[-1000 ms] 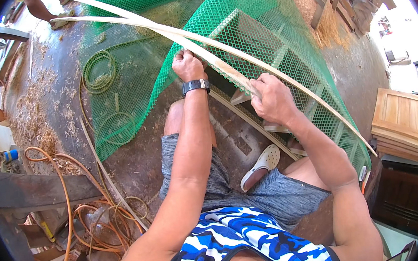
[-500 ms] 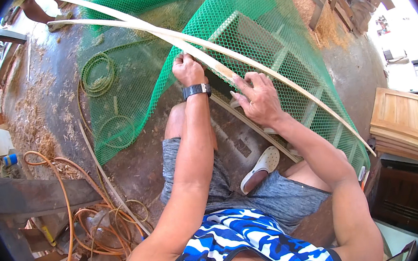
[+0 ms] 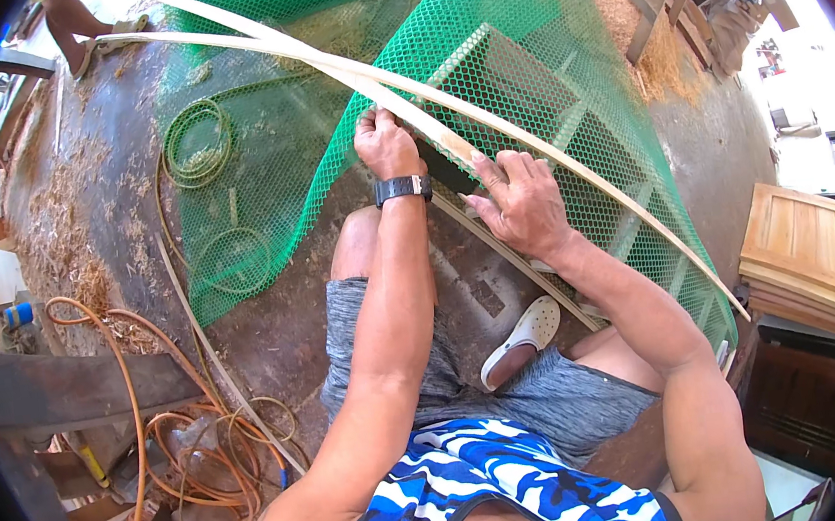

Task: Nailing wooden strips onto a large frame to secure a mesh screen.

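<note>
Seated worker's left hand [image 3: 384, 143] closes around two long pale bamboo strips [image 3: 484, 118], pinching them together where they cross, apparently to keep them steady. The right hand [image 3: 522, 200] lies flat, fingers spread, pressing the strips just below that grip. They arch over green plastic mesh [image 3: 261, 205] draped on a wooden frame [image 3: 626, 230].

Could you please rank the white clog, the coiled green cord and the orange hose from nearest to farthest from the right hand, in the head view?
From the right hand:
1. White clog, just below it, by the knee.
2. Coiled green cord, off to the left, under the green netting.
3. Orange hose, farthest, lower left on the floor.
</note>
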Demonstrator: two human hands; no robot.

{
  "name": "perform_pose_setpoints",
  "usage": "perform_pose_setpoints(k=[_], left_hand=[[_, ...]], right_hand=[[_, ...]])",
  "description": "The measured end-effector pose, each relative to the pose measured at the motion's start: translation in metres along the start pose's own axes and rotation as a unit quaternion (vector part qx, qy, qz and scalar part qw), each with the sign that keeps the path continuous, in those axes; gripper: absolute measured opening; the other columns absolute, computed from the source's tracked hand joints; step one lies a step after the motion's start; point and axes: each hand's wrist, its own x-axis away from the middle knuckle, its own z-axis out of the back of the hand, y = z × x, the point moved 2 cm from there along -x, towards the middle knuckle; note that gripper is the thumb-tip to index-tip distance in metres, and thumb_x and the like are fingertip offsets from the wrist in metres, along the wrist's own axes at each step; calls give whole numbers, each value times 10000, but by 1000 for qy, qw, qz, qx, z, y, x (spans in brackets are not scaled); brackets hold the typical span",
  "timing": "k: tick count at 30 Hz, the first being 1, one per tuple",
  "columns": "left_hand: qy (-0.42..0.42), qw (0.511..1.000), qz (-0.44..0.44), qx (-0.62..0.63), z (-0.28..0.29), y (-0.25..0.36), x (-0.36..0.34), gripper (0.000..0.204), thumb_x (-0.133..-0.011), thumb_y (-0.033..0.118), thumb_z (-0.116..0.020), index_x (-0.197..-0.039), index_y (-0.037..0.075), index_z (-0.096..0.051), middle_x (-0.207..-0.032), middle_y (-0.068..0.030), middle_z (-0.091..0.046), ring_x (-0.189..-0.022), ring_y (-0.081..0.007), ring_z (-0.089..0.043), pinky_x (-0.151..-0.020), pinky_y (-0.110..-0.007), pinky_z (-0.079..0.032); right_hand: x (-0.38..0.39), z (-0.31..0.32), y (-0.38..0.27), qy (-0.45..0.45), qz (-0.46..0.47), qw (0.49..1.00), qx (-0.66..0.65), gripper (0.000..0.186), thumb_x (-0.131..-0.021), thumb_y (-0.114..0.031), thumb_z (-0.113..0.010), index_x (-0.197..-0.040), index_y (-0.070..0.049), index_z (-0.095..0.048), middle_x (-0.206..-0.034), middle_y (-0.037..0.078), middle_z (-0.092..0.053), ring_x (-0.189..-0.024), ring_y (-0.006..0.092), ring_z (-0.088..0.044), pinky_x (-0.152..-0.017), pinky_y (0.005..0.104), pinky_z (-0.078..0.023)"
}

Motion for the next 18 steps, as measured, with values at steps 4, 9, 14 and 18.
perform_pose_setpoints(k=[4,9,14,18], left_hand=[[-8,1000,-7,19,6,-1,-6,177,-1010,120,-604,-840,83,-574,-697,23,-587,-499,-59,-458,-433,-230,-346],[-19,999,-20,-24,9,-8,-12,139,-1028,102,-568,-919,40,-629,-819,-25,-647,-660,-103,-574,-589,-266,-479],[-32,998,-38,-43,9,-10,-13,146,-1032,112,-562,-936,27,-634,-853,-37,-668,-688,-113,-597,-603,-277,-494],[-25,999,-39,-12,10,-10,-13,145,-1033,107,-555,-957,18,-641,-874,-45,-679,-713,-122,-617,-629,-283,-511]], right_hand=[[-4,1,-6,-11,2,1000,22,561,-864,-352,-713,-1295,-9,-604,-984,110,-547,-916,283,-560,-772,430,-434],[-3,-1,-4,-10,10,999,44,571,-871,-371,-697,-1299,-3,-604,-995,104,-549,-926,272,-555,-774,415,-430],[-5,-1,-5,-5,16,999,41,589,-851,-366,-712,-1297,4,-604,-996,101,-550,-931,271,-551,-775,415,-430],[-6,0,-7,-11,10,999,44,601,-840,-365,-721,-1298,6,-604,-997,100,-550,-934,269,-552,-778,413,-430]])
